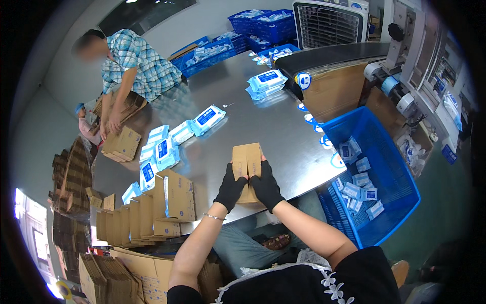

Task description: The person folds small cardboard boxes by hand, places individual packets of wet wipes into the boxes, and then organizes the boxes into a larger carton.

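A small brown cardboard box (247, 154) stands at the near edge of the metal table, its top flaps folded in to a middle seam. My left hand (231, 186), in a black fingerless glove, grips its left side. On the other side my right hand (266, 185), gloved alike, grips it too. Both thumbs press near the seam. What the box holds is hidden. To the left lie several blue and white wipes packs (165, 152). Next to them a row of open cardboard boxes (178, 196) stands along the table's left edge.
Two stacked wipes packs (267, 82) lie by the conveyor (334, 54). A blue basket (408, 198) with small packs stands to the right. Across the table, a co-worker (132, 66) handles cardboard boxes (121, 144). Flattened cartons (101, 281) fill the lower left.
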A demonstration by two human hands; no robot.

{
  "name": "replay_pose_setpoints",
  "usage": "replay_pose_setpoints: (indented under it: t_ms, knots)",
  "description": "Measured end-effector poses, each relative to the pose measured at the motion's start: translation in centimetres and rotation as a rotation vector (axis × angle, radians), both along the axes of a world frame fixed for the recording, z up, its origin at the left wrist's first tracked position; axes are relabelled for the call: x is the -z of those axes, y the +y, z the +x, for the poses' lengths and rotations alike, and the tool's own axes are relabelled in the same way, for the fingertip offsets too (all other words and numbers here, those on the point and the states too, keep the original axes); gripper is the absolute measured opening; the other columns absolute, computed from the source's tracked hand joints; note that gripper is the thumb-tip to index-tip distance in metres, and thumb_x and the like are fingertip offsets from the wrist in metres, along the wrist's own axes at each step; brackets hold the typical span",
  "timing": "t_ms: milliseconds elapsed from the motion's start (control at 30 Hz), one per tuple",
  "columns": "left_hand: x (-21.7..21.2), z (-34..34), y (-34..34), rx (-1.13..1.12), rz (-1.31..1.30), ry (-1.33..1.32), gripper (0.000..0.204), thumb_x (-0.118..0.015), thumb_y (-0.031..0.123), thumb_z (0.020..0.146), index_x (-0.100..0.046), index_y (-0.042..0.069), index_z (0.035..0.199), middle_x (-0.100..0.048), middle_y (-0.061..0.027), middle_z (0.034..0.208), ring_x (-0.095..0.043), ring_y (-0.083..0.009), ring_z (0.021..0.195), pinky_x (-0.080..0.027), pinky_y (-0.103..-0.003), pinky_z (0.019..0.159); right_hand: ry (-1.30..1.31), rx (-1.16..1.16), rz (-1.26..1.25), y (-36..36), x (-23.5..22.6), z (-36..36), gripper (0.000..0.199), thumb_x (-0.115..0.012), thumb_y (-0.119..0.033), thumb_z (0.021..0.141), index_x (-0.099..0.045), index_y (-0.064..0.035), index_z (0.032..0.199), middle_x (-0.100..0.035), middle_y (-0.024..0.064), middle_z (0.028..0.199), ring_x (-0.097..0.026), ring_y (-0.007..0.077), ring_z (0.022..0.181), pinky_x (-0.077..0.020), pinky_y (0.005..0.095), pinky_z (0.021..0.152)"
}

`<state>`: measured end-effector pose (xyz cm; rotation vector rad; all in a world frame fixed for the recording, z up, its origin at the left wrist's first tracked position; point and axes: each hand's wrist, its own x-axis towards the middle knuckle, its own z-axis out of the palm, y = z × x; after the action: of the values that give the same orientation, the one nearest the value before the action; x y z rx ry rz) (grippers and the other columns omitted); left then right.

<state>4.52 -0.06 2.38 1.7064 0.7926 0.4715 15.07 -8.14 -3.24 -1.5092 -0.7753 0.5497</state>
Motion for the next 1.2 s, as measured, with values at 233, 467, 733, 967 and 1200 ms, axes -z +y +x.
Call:
replay_pose_setpoints:
  t_ms: [233,467,733,967,1200]
  knots:
    - [2.8,-0.2,0.4,-0.14,-0.292,-0.14,0.067,-0.074,0.009,0.077,-0.039,0.005,0.135,-0.057,-0.0143,0.118,-0.06,-0.0252,0.102,-0.053,-0.036,0.087,0.081,-0.066,-0.014,3.6,5.1,-1.1,0.085,-0.057,-0.031,0.091,-0.006,0.0049,0.149,-0.021,0.0279,0.152,-0.02,0.0324,0.143,-0.0182,0.0356,0.117]
    - [10.9,-1.1,5.6,-0.22,0.093,-0.189,0.056,-0.062,0.017,0.089,-0.036,-0.001,0.135,-0.051,-0.0202,0.132,-0.056,-0.03,0.115,-0.05,-0.039,0.089,-0.09,-0.073,-0.207,1.2,-0.6,-0.1,0.072,-0.054,-0.038,0.091,-0.024,-0.0022,0.146,-0.04,0.0263,0.142,-0.047,0.0404,0.125,-0.0394,0.0465,0.102]
    - [12.8,-1.4,9.7,-0.079,0.253,-0.01,0.094,-0.08,0.036,0.072,-0.029,0.001,0.143,-0.041,-0.0174,0.14,-0.041,-0.0291,0.125,-0.037,-0.041,0.104,-0.108,-0.072,-0.291,0.9,-1.8,-0.3,0.081,-0.058,-0.042,0.088,-0.019,-0.0037,0.148,-0.033,0.0237,0.148,-0.045,0.0392,0.127,-0.0391,0.046,0.102]
    - [9.3,-0.5,7.0,-0.104,0.368,0.1,0.077,-0.07,0.028,0.08,-0.032,-0.001,0.14,-0.048,-0.0212,0.133,-0.049,-0.0322,0.12,-0.042,-0.041,0.099,-0.291,-0.01,-0.36,0.6,-2.9,-0.3,0.075,-0.056,-0.03,0.091,-0.018,-0.002,0.148,-0.05,0.0267,0.132,-0.061,0.0408,0.104,-0.0493,0.0477,0.083]
    - [4.1,1.7,3.2,-0.157,0.444,0.24,0.053,-0.066,0.015,0.081,-0.047,-0.001,0.127,-0.062,-0.0192,0.115,-0.062,-0.031,0.104,-0.05,-0.04,0.086,-0.268,-0.03,-0.348,-0.1,-4.3,0.1,0.067,-0.051,-0.031,0.089,-0.024,-0.0044,0.145,-0.049,0.0246,0.135,-0.062,0.0401,0.102,-0.0499,0.0481,0.082]
